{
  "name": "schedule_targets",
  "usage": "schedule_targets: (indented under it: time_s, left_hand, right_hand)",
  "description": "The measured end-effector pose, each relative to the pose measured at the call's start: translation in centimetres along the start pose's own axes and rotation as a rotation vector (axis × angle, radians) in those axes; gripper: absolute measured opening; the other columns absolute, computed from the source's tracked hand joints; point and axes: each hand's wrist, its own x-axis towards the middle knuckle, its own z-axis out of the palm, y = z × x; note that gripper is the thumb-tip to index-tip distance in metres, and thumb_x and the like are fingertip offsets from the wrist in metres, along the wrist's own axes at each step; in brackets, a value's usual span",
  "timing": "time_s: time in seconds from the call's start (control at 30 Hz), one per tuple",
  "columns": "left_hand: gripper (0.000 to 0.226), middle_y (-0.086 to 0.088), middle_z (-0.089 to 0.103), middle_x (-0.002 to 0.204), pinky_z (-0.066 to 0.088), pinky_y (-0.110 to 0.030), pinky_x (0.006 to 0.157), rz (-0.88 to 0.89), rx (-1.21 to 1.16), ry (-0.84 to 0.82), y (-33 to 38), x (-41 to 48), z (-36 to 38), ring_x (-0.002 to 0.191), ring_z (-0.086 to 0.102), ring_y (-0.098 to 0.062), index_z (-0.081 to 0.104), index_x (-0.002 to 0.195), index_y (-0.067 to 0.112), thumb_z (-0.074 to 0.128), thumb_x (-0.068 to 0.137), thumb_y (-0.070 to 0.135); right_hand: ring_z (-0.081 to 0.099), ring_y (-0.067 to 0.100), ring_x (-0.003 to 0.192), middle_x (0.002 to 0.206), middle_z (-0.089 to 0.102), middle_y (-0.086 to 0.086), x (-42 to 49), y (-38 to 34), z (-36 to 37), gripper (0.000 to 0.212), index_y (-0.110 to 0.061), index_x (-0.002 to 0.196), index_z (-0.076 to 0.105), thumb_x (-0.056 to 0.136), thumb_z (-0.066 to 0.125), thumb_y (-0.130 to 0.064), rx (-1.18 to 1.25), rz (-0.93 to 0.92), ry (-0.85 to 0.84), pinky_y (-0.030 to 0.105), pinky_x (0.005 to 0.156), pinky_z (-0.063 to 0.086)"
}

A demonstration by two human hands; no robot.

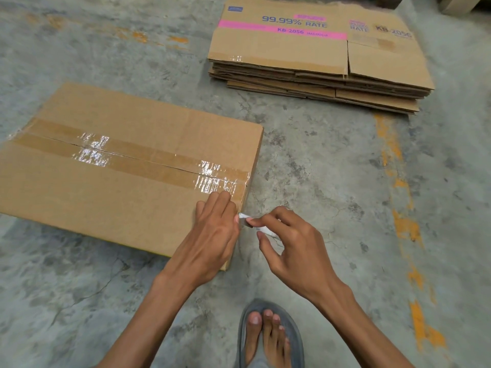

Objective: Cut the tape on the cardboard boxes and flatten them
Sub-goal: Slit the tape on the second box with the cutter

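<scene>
L grip flat on taped box, R grip pinching white tool, flat stack behind, foot below

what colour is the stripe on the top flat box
Pink stripe with blue print, clearest in head view.

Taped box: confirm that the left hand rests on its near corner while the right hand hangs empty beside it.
Not quite. The head view shows the left hand resting on the near corner of the taped box, but the right hand beside it is not empty: its fingers pinch a small pale object, perhaps a blade, though it is too small to tell.
</scene>
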Motion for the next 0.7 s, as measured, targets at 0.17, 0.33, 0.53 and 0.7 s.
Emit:
schedule_targets:
  time_s: [0.17,0.33,0.53,0.7]
  left_hand:
    - [0.021,0.009,0.026,0.094,0.018,-0.029,0.072,-0.002,0.008,-0.014,0.0,0.0,-0.1,0.084,0.026,-0.012,0.027,0.089,0.028,0.037,0.100,0.013]
    - [0.018,0.008,0.027,0.096,0.019,-0.028,0.073,0.011,0.023,-0.020,-0.2,-0.1,-0.2,0.084,0.033,-0.016,0.032,0.091,0.029,0.038,0.100,0.015]
    - [0.014,0.001,0.042,0.088,0.036,-0.036,0.072,-0.086,-0.053,0.112,-1.0,1.5,-1.7,0.080,0.041,-0.022,0.042,0.086,0.017,0.044,0.099,0.022]
    - [0.049,-0.012,0.023,0.161,0.013,-0.046,0.121,-0.313,0.165,0.080,-4.9,2.4,-1.3,0.151,0.013,-0.027,0.033,0.150,0.024,0.027,0.102,0.034]
  right_hand:
    - [0.054,0.006,0.073,0.095,0.060,-0.014,0.8,-0.4,0.6,0.026,-0.036,0.117,0.068,0.095,0.061,-0.023,-0.062,-0.029,-0.010,0.018,0.056,0.033]
    - [0.063,0.005,0.083,0.101,0.067,-0.012,1.6,0.0,1.2,0.020,-0.026,0.116,0.066,0.096,0.064,-0.029,0.127,0.045,0.044,0.026,0.067,0.052]
    - [0.059,0.005,0.071,0.088,0.065,-0.008,1.4,0.9,1.1,0.013,-0.019,0.103,0.071,0.092,0.069,-0.026,0.126,0.027,0.085,0.019,0.061,0.044]
    - [0.058,0.010,0.066,0.090,0.060,-0.006,1.0,1.1,1.9,0.018,-0.023,0.113,0.071,0.098,0.062,-0.028,0.042,0.026,0.113,0.028,0.052,0.049]
